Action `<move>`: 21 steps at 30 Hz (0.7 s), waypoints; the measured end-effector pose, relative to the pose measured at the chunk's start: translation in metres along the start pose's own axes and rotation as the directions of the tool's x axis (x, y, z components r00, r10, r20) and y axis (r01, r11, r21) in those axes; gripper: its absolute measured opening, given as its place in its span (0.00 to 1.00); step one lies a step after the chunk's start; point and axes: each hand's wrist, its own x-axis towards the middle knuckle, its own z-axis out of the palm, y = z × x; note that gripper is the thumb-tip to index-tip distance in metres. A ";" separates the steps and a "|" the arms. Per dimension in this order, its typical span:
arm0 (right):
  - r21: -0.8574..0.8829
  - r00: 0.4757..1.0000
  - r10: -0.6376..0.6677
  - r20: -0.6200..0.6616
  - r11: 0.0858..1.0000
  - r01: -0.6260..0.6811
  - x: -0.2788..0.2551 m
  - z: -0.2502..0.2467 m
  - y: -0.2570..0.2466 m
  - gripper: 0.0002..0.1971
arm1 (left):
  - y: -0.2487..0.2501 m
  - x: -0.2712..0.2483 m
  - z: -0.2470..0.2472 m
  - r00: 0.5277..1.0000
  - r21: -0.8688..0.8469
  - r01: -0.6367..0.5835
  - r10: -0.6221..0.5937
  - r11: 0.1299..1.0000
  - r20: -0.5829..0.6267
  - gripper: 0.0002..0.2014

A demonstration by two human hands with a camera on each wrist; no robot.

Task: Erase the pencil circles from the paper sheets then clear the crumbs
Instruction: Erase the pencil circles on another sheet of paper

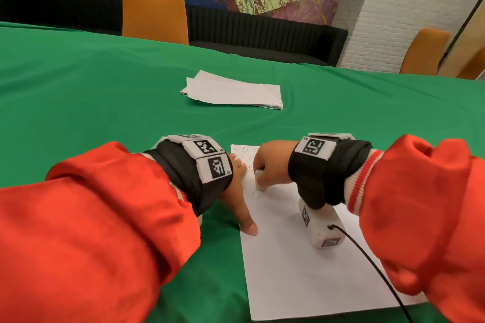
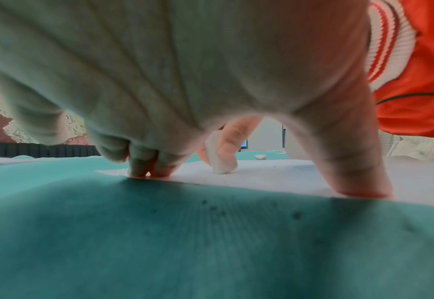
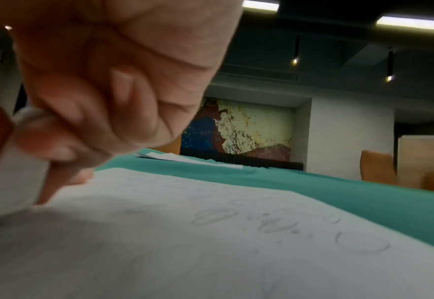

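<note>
A white paper sheet [image 1: 288, 265] lies on the green tablecloth in front of me, with faint pencil circles [image 1: 245, 149] near its far end. My right hand [image 1: 270, 162] pinches a white eraser [image 1: 260, 181] and holds its tip down on the sheet. In the right wrist view the eraser [image 3: 8, 182] touches the paper [image 3: 210, 263], and pencil circles [image 3: 361, 245] show to the right. My left hand [image 1: 237, 191] presses the sheet's left edge, thumb and fingertips [image 2: 144, 170] spread and straight. The left wrist view shows the eraser [image 2: 219, 157] standing on the paper beyond my palm.
A stack of white sheets [image 1: 233, 92] lies farther back on the green table [image 1: 78, 92]. Orange chairs [image 1: 154, 13] stand behind the table, one more at the right [image 1: 422, 52]. A black cable [image 1: 372, 265] runs from my right wrist unit across the sheet.
</note>
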 end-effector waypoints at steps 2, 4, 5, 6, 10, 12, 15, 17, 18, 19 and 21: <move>0.001 0.998 -0.055 0.036 0.999 0.055 -0.002 0.002 -0.006 0.11 | -0.003 0.001 0.000 1.000 -0.017 -0.017 0.018 1.000 0.018 0.56; 0.000 0.996 -0.073 0.055 0.997 0.073 -0.003 0.001 -0.010 0.11 | -0.006 0.003 0.000 0.999 -0.035 -0.031 0.032 0.999 0.029 0.55; 0.000 0.997 -0.058 0.045 0.998 0.058 -0.001 0.000 -0.009 0.11 | -0.006 0.003 0.000 0.999 -0.031 -0.022 0.023 0.999 0.034 0.57; 0.004 0.999 -0.036 0.022 0.999 0.036 0.000 -0.002 -0.007 0.11 | -0.006 0.004 0.000 0.999 -0.024 -0.007 0.008 1.000 0.042 0.60; 0.006 1.000 -0.027 -0.006 1.000 0.027 0.001 -0.002 -0.006 0.09 | -0.007 0.006 0.000 0.998 -0.021 0.010 -0.009 1.000 0.056 0.59; 0.001 0.997 -0.074 0.020 0.997 0.074 -0.001 -0.002 -0.012 0.06 | -0.007 0.004 -0.001 0.997 -0.042 -0.006 0.009 0.999 0.076 0.56; -0.004 0.998 -0.060 0.032 0.998 0.060 0.000 -0.004 -0.012 0.09 | -0.007 0.003 -0.002 0.997 -0.060 -0.007 0.012 0.998 0.082 0.57; -0.015 1.000 -0.027 0.015 1.000 0.028 0.002 -0.006 -0.010 0.12 | -0.007 0.004 -0.001 0.998 -0.065 -0.001 0.005 0.998 0.059 0.57; -0.020 1.000 -0.026 0.008 0.999 0.026 0.002 -0.006 -0.009 0.12 | -0.007 0.004 -0.001 0.998 -0.067 -0.001 0.006 0.998 0.061 0.58; -0.021 0.999 -0.033 0.006 0.999 0.033 0.002 -0.005 -0.010 0.11 | -0.007 0.002 -0.002 0.997 -0.068 -0.003 0.008 0.998 0.075 0.58; -0.022 0.998 -0.057 0.020 0.998 0.058 0.000 -0.004 -0.015 0.08 | -0.006 -0.002 -0.005 0.996 -0.075 -0.025 0.031 0.997 0.081 0.52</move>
